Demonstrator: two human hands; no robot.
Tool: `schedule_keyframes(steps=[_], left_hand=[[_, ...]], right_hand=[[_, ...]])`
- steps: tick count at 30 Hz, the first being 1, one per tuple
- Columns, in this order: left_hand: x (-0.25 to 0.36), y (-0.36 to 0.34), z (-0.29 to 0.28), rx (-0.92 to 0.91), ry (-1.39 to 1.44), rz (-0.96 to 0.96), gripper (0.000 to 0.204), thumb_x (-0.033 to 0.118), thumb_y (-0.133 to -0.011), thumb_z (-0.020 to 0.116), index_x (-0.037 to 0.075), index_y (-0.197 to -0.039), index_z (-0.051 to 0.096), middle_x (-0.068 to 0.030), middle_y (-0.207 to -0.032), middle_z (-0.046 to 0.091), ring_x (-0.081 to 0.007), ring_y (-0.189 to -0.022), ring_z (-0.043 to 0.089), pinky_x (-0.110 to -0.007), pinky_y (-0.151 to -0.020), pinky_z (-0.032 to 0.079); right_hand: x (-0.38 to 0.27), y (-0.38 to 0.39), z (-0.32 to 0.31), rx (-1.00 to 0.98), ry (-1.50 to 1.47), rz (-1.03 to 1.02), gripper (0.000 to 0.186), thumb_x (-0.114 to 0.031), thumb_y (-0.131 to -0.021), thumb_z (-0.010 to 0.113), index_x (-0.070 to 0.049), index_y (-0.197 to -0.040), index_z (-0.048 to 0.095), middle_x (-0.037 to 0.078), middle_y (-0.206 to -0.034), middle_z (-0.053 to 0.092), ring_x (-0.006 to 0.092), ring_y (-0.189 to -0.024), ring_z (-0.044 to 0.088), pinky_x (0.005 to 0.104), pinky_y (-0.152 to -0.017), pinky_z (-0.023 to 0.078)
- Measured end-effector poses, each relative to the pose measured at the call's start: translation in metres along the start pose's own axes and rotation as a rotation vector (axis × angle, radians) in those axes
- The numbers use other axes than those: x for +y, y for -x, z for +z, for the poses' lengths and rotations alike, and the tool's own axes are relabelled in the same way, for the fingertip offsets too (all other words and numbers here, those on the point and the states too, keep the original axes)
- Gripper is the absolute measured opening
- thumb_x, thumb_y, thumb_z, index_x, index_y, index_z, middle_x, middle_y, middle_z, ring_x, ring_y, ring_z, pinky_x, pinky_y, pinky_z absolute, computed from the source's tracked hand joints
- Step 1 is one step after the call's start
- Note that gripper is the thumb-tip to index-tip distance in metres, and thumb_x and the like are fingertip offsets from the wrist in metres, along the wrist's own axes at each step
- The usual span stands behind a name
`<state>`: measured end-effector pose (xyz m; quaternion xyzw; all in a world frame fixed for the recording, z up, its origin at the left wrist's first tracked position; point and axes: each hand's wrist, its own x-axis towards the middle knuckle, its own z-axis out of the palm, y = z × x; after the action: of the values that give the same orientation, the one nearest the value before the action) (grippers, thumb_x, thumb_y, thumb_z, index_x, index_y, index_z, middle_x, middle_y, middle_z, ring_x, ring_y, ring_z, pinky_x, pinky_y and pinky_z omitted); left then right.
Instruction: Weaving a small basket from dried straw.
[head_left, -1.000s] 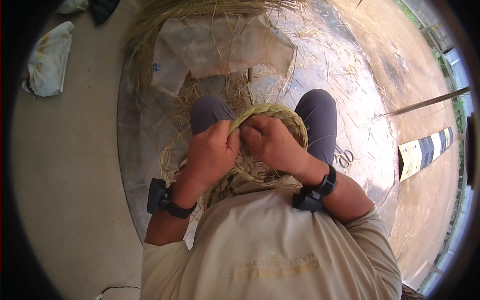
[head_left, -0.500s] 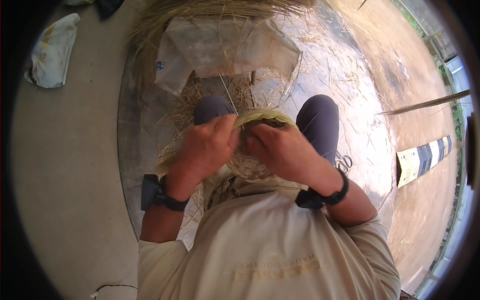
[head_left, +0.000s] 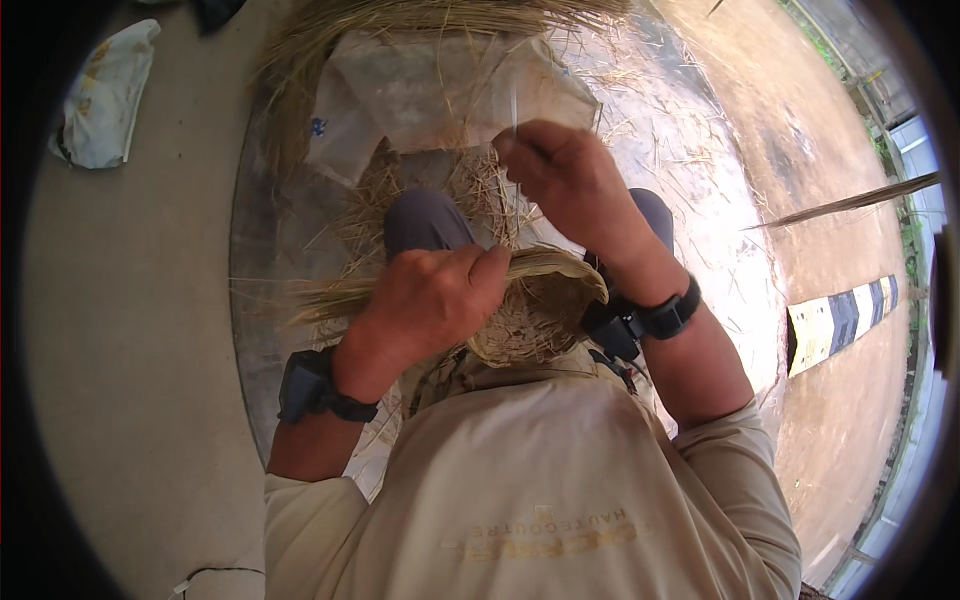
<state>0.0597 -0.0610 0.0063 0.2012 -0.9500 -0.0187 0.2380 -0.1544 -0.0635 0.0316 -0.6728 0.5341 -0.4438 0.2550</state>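
Observation:
A woven straw basket (head_left: 535,320) rests in my lap between my knees. My left hand (head_left: 435,300) is closed on its upper left rim, where loose straw strands (head_left: 335,298) stick out to the left. My right hand (head_left: 568,185) is raised above the basket, fingers closed on a thin pale strip (head_left: 514,105) that runs vertically down toward the rim by my left thumb. My legs (head_left: 423,220) show behind the hands.
A clear plastic sheet (head_left: 400,85) lies ahead with piled straw (head_left: 450,15) beyond it and loose straw around. A white sack (head_left: 105,95) lies at the far left. A striped kerb piece (head_left: 840,320) and a long straw stalk bundle (head_left: 840,203) are at the right.
My right hand has lifted up and away from the rim, drawing the pale strip upward. My left hand has shifted slightly right and stays on the rim; the basket now tilts differently.

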Motion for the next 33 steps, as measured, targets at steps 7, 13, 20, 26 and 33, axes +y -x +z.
schedule_keyframes(steps=[7, 13, 20, 26, 33], left_hand=[[-0.024, 0.017, -0.009, -0.142, -0.106, -0.179, 0.012, 0.013, -0.095, 0.066, 0.007, -0.102, 0.058, -0.0119, -0.076, 0.068, -0.0299, -0.064, 0.072, -0.044, -0.053, 0.056], [-0.093, 0.077, -0.071, -0.316, -0.291, -0.62, 0.024, 0.016, -0.097, 0.068, 0.005, -0.118, 0.066, -0.024, -0.106, 0.074, -0.0432, -0.084, 0.073, -0.051, -0.067, 0.058], [-0.136, 0.14, -0.124, -0.223, -0.454, -0.642, 0.015, 0.019, -0.099, 0.065, 0.006, -0.103, 0.061, -0.02, -0.092, 0.072, -0.0442, -0.082, 0.069, -0.055, -0.071, 0.054], [-0.112, 0.12, -0.116, -0.28, -0.283, -0.557, 0.016, 0.017, -0.097, 0.067, 0.006, -0.107, 0.062, -0.0198, -0.091, 0.072, -0.0443, -0.081, 0.069, -0.053, -0.068, 0.054], [-0.045, 0.023, -0.057, -0.255, 0.151, -0.256, 0.019, 0.012, -0.091, 0.072, 0.004, -0.106, 0.066, -0.0205, -0.087, 0.071, -0.0423, -0.078, 0.07, -0.049, -0.064, 0.055]], right_hand=[[-0.042, 0.026, -0.013, -0.035, -0.952, 0.142, 0.026, -0.012, -0.111, 0.054, 0.003, -0.126, 0.068, 0.005, -0.092, 0.071, 0.0127, -0.076, 0.07, 0.0281, -0.071, 0.058], [-0.033, 0.069, -0.126, -0.092, 0.243, -0.173, 0.022, 0.0, -0.096, 0.067, 0.004, -0.117, 0.072, 0.018, -0.092, 0.075, 0.0303, -0.073, 0.074, 0.0372, -0.069, 0.058], [0.127, 0.141, -0.302, 0.261, 1.103, 0.209, 0.024, -0.026, -0.109, 0.052, -0.01, -0.106, 0.071, 0.02, -0.081, 0.071, 0.0428, -0.074, 0.07, 0.0502, -0.063, 0.054], [0.2, 0.187, -0.408, 0.535, 1.322, 0.793, 0.047, -0.053, -0.11, 0.042, -0.017, -0.12, 0.071, 0.024, -0.11, 0.075, 0.0501, -0.107, 0.068, 0.0591, -0.088, 0.053], [0.076, 0.091, -0.123, 0.009, 0.044, -0.042, 0.033, -0.009, -0.106, 0.06, 0.0, -0.136, 0.066, 0.02, -0.136, 0.07, 0.0241, -0.122, 0.067, 0.037, -0.102, 0.053]])
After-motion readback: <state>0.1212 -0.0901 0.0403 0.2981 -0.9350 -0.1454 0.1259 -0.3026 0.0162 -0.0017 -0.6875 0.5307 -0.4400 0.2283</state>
